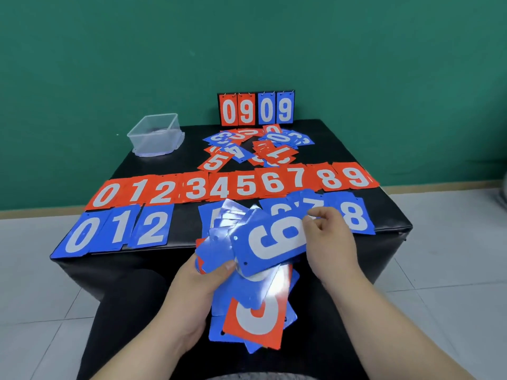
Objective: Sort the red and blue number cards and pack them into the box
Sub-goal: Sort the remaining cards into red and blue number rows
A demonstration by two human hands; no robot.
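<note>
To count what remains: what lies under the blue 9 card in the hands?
Under the blue 9 card, a fanned stack of mostly blue cards, held by the left hand, with one red card at its near end. Their numbers are mostly covered.

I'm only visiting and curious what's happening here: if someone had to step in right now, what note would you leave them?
Left hand grips a fanned stack of cards, mostly blue, with one red card in front.
Right hand pinches a blue card on top of that stack; it reads 6 or 9.
Done: red row laid out 0 to 9. The blue row is begun, with 0, 1, 2 and 8 readable.
Left: finish the blue row, sort the loose pile behind, then pack everything into the clear box at back left, where I see no cards.
</note>
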